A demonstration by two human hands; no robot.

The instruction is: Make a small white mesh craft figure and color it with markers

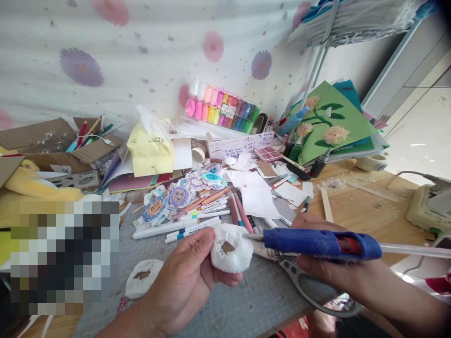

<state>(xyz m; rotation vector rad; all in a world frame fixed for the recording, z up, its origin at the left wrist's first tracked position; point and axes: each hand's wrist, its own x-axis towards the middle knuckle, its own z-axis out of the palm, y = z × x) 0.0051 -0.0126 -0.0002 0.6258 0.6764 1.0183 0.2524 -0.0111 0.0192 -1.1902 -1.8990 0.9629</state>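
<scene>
My left hand grips a small round white fluffy piece between thumb and fingers; a brown patch shows at its centre. My right hand is wrapped round a blue hot glue gun with a clear glue stick out of its back end. The gun's metal nozzle points left and meets, or nearly meets, the right edge of the white piece. A second white fluffy ring with a brown centre lies on the grey cutting mat, left of my left wrist. Beneath my right hand lie grey-handled scissors, partly hidden.
Behind my hands lie several markers, paper cutouts and white paper. A pack of coloured clay, a yellow tissue pack and green flower artwork stand farther back. A wooden stick lies right.
</scene>
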